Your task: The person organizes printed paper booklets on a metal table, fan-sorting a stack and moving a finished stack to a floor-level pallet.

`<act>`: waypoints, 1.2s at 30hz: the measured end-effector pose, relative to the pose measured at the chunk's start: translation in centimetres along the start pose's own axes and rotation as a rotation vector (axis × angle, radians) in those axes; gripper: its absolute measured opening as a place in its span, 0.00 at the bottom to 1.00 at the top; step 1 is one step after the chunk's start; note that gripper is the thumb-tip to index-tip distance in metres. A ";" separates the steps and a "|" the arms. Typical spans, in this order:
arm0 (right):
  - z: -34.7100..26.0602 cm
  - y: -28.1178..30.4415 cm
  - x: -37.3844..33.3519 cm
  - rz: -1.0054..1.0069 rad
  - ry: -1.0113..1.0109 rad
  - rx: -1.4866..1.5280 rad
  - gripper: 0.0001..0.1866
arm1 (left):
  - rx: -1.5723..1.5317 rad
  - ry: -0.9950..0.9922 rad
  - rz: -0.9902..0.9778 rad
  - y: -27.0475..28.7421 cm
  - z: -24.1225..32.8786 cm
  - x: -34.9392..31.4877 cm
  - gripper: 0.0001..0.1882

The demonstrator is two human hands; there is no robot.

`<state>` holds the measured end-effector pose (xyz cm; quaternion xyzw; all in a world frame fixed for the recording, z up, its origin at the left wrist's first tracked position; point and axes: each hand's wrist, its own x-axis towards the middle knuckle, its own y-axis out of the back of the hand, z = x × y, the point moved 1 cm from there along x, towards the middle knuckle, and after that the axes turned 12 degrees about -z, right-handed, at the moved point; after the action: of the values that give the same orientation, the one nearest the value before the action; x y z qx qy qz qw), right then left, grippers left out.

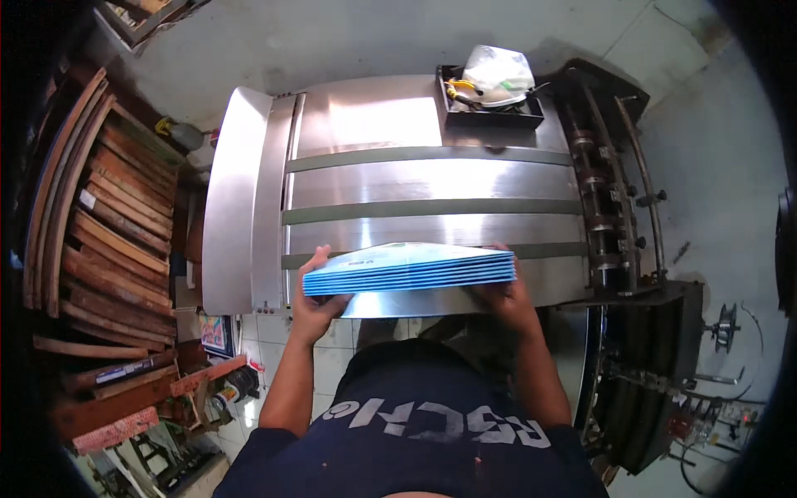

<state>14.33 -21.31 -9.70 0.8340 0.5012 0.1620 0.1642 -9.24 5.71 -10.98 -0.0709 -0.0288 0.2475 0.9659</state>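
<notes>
Between my two hands is a stack of thin booklets (408,276) with blue edges and a pale printed top face. My left hand (314,303) grips its left end, thumb up along the side and fingers underneath. At the other end my right hand (510,299) clasps the stack, its fingers partly hidden below. The booklets are above the near edge of a shiny metal machine table (398,180), which has green belts (432,210) running across it. Whether the stack touches the metal cannot be made out.
A black tray (490,119) with tools and a white bag (498,76) sits on the table's far side. Rollers and metal rods (635,199) line its right end. To the left, wooden boards (124,199) fill a rack. A spool (725,328) lies at the right.
</notes>
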 end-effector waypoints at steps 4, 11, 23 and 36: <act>-1.0 -0.5 0.4 0.123 -0.196 0.307 0.28 | 0.211 -0.073 -0.051 1.1 -0.5 1.3 0.22; 0.0 -1.1 -1.0 0.237 -0.297 0.346 0.21 | 0.440 -0.001 -0.171 1.6 0.1 3.4 0.15; -10.7 -5.3 -18.5 0.865 -0.424 0.475 0.16 | 0.065 -0.026 -0.536 -7.2 6.0 2.6 0.14; -24.8 -28.7 -40.2 1.635 -0.680 -0.422 0.55 | 0.265 -0.635 -1.449 -15.9 8.4 -16.0 0.13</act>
<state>-36.83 -41.51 -4.31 0.8849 -0.3619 0.0618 0.2866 -16.45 -14.78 -0.64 0.1545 -0.3115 -0.4316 0.8324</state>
